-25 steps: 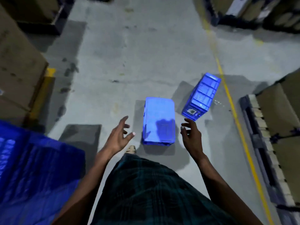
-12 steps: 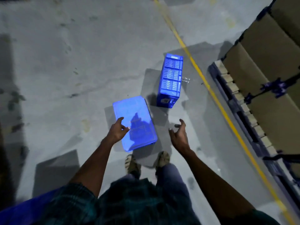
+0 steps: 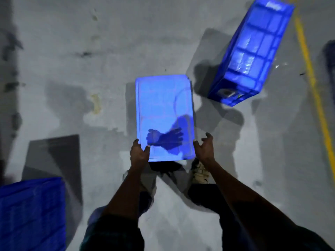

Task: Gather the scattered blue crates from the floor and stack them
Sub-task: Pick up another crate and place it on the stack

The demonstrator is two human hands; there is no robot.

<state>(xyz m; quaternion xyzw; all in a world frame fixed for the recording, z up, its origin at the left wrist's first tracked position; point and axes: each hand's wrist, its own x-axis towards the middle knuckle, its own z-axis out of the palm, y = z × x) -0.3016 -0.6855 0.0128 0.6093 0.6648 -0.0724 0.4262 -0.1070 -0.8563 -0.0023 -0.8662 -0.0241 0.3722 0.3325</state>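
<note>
Since half a second ago both hands have closed in on the overturned blue crate [image 3: 164,113], which now lies straight ahead. In the head view the left hand [image 3: 139,153] grips its near left corner, thumb on top. The right hand [image 3: 204,149] hangs spread just beside the near right corner, fingers apart. Beyond the right hand, a second blue crate [image 3: 252,51] lies on the concrete floor [image 3: 72,51]; a third crate [image 3: 30,212] sits well left of the left hand.

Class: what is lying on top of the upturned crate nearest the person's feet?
On the upturned crate lie only the hands' shadows. The left hand grips its near corner; the right hand is open beside it. Whatever is under the crate is hidden.
</note>
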